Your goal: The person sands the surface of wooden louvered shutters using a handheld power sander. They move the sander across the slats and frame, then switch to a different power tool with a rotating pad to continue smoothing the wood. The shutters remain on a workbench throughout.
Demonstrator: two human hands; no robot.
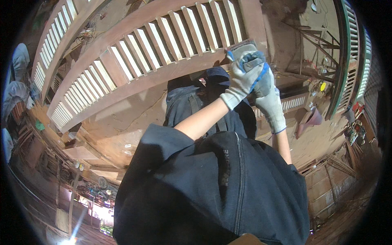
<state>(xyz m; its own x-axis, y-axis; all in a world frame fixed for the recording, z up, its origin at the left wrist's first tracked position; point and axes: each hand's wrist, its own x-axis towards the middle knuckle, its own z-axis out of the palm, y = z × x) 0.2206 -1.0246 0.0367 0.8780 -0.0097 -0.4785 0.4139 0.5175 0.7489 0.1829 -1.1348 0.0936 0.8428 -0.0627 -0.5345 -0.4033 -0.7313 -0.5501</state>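
A long brown louvered shutter (163, 67) with pale slats lies across in front of me. My left hand (247, 73), in a grey and blue work glove, is closed with its fingers wrapped round what looks like a sander (241, 49). The sander's flat grey end rests on the shutter's frame near the slats' right end. My right hand (267, 100), in a similar glove, is just behind and to the right, closed on the sander's body; its fingers are partly hidden by the left hand.
Another louvered shutter (55, 38) stands at the far left. Dark green-edged shutters (349, 61) stand upright on the right. A pinkish funnel-shaped thing (310, 120) is on the floor, near a yellow round item (323, 86). Another person's clothed limb (18, 92) shows at the left edge.
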